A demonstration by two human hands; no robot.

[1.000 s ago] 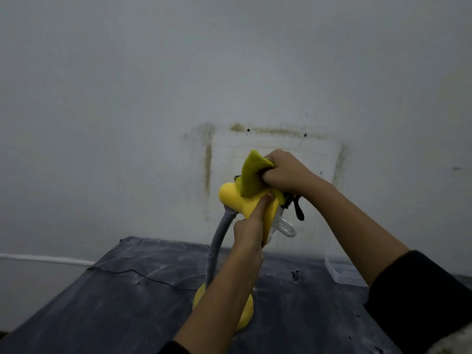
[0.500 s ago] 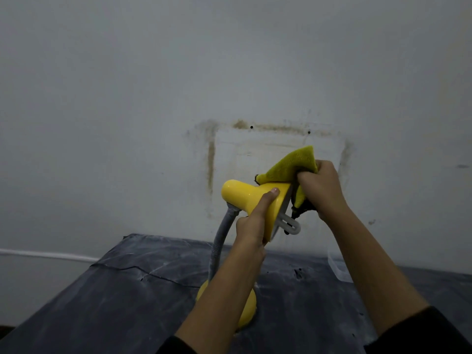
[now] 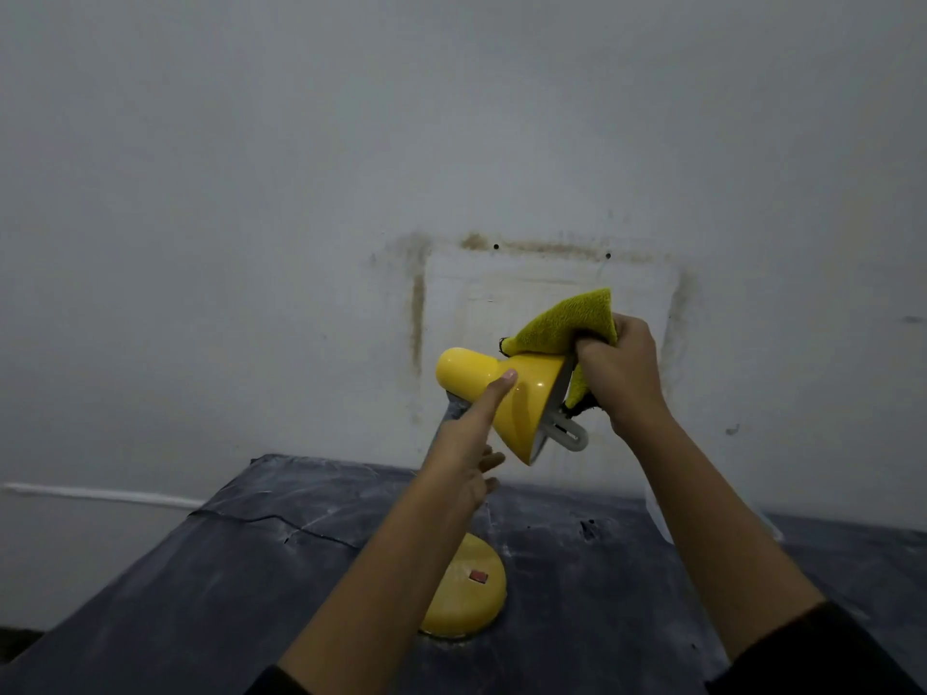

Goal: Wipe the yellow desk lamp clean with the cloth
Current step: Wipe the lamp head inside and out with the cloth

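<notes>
Two hands work the yellow desk lamp (image 3: 526,413), whose base (image 3: 466,594) stands on the dark table (image 3: 200,569). My left hand (image 3: 464,448) lays one straight digit along the shade (image 3: 464,366), the rest loosely curled beneath. Whether they clasp the neck (image 3: 453,411) I cannot tell. My right hand (image 3: 622,373) grips the bunched cloth (image 3: 567,321) at the shade's rim. Best, I judge: brace firmly, wipe round the rim, spare the bulb (image 3: 572,436).
</notes>
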